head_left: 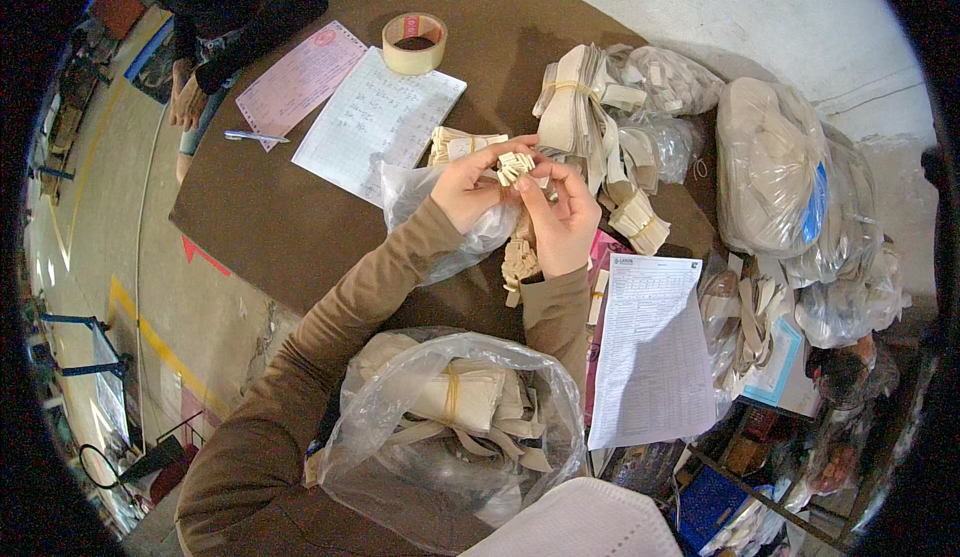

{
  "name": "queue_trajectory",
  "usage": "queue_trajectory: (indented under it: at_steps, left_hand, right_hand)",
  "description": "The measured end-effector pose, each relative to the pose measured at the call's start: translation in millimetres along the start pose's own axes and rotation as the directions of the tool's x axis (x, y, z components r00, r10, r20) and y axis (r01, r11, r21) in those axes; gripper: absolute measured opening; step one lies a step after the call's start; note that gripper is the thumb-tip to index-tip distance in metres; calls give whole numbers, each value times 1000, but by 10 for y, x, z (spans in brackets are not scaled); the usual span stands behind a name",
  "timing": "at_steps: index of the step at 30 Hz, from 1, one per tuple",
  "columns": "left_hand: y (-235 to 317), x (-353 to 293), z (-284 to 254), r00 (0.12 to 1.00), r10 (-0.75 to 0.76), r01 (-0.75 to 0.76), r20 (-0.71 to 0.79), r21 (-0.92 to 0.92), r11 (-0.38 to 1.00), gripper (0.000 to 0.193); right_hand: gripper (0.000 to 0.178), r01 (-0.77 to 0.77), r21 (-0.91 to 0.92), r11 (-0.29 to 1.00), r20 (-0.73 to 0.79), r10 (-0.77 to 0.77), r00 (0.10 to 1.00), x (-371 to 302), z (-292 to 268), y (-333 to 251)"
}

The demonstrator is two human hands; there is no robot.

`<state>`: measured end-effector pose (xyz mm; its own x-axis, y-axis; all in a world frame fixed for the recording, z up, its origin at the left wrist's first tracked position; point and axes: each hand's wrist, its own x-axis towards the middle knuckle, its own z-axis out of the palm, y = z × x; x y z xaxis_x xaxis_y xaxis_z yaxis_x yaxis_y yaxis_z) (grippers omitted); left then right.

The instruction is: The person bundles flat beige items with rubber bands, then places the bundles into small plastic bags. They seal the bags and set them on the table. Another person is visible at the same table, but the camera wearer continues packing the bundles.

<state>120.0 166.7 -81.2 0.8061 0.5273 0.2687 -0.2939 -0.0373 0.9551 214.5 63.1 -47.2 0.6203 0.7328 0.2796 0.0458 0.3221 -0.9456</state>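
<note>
Our left hand (468,185) and right hand (562,215) pinch a strip bundle (514,167), seemingly unfinished; the banded bundle (640,223) to their right looks done.

**Print, handwriting and a stamp on the brown tabletop**

Close to the left edge of the tabletop (285,217), a pink slip (295,87) carries lines of small print and a red round stamp (325,36) near its far end; neither is sharp enough to read. Just right of it, a white sheet (350,137) bears rows of handwriting, too small to make out. At that sheet's far corner, a tape roll (413,60) shows a red label (412,25) with pale lettering inside its core. On the right, toward the tabletop's near edge, a printed form (650,357) holds a ruled table of fine, unreadable print, with a small logo (625,262) and lettering at its top left corner.
</note>
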Motion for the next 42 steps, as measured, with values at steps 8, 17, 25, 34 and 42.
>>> queue_trajectory:
  at_steps: [8, 17, 25, 34, 42]
  left_hand:
    - [-55, 6, -20, 999, -36, 36, 4, -14, 999, 48]
    - [-48, 19, 2, 999, -9, 7, -37, -54, 999, 50]
    - [-65, 28, -5, 999, 14, -16, -43, -32, 999, 46]
    - [-25, 30, 0, 999, 25, -26, -36, -26, 999, 43]
    - [-95, 18, -23, 999, 1, -1, -33, 2, 1000, 42]
  right_hand:
    - [9, 5, -108, 994, 5, -4, 1000, 18, -50, 4]
    - [9, -116, -170, 979, 49, 126, 991, 7, -134, 41]
    - [11, 6, -42, 999, 41, -4, 999, 20, -39, -10]
    - [15, -17, -58, 998, 20, 18, 1000, 3, -4, 12]
    - [13, 23, -162, 986, -8, -24, 1000, 4, -4, 0]
